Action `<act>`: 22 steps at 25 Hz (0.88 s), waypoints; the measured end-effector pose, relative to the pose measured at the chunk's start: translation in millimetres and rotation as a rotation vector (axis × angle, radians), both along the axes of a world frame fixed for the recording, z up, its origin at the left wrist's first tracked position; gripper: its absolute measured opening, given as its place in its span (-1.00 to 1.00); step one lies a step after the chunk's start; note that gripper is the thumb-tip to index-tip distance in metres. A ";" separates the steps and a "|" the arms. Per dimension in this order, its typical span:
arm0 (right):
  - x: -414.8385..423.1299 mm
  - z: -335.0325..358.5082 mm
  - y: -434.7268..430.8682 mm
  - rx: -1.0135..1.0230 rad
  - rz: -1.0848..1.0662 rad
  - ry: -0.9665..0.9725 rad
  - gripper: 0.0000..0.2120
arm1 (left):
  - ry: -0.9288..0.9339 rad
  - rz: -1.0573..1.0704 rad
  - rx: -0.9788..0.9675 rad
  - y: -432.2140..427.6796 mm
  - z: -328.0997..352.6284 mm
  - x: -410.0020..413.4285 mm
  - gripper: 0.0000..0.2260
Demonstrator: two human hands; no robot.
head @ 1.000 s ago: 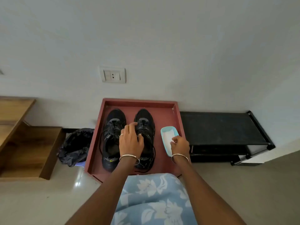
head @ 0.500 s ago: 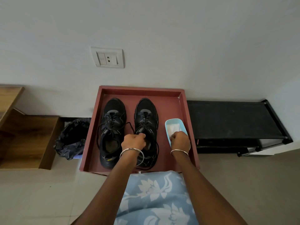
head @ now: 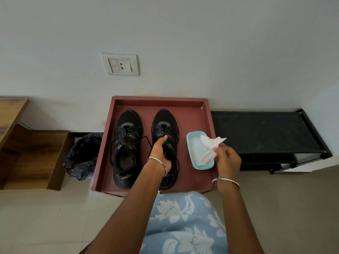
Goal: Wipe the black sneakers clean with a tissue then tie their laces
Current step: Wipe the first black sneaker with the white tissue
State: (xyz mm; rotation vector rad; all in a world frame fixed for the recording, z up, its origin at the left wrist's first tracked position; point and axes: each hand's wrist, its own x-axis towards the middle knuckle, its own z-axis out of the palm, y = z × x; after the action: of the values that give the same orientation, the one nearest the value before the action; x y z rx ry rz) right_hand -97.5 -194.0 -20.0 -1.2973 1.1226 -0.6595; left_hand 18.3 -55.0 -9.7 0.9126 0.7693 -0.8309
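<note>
Red tray point(head: 208, 125) on floor by wall | both black sneakers point(head: 128, 149) inside, laces loose, wiping apparently not begun | left hand point(head: 160, 153) clasps right sneaker point(head: 166, 132), fingers in its opening | right hand point(head: 227, 159) pinches tissue point(head: 211, 147) above blue dish point(head: 192, 156) | tying remains.

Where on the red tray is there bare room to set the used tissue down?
Bare patches on the red tray: the far strip between the sneaker toes and the back rim, and the corner beyond the blue tissue tub. Crowded: the gap between the left sneaker and right sneaker, crossed by loose laces and the left hand.
</note>
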 end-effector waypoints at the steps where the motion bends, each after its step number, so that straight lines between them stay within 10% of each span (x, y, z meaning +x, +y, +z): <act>1: -5.7 2.4 -0.7 0.092 -0.017 -0.085 -0.77 | -0.006 0.016 0.018 -5.1 -1.1 1.3 -0.70; 6: -9.8 13.2 -1.4 0.403 -0.093 -0.351 -0.81 | -0.006 0.055 0.075 -23.3 -58.4 14.4 -0.23; 16: -38.8 67.8 17.7 0.692 0.145 -0.512 -0.58 | -0.346 0.006 -0.156 37.4 85.0 -29.1 -0.68; 22: -75.4 166.9 74.7 0.308 0.291 -0.525 -0.54 | -0.482 -0.034 -0.475 90.2 163.4 -78.0 -0.49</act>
State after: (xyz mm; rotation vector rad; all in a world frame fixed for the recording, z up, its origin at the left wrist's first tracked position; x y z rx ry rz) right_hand -172.9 -119.3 146.9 -0.9226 0.5638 -0.5397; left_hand -59.7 35.2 153.7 0.6569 0.1244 -0.7379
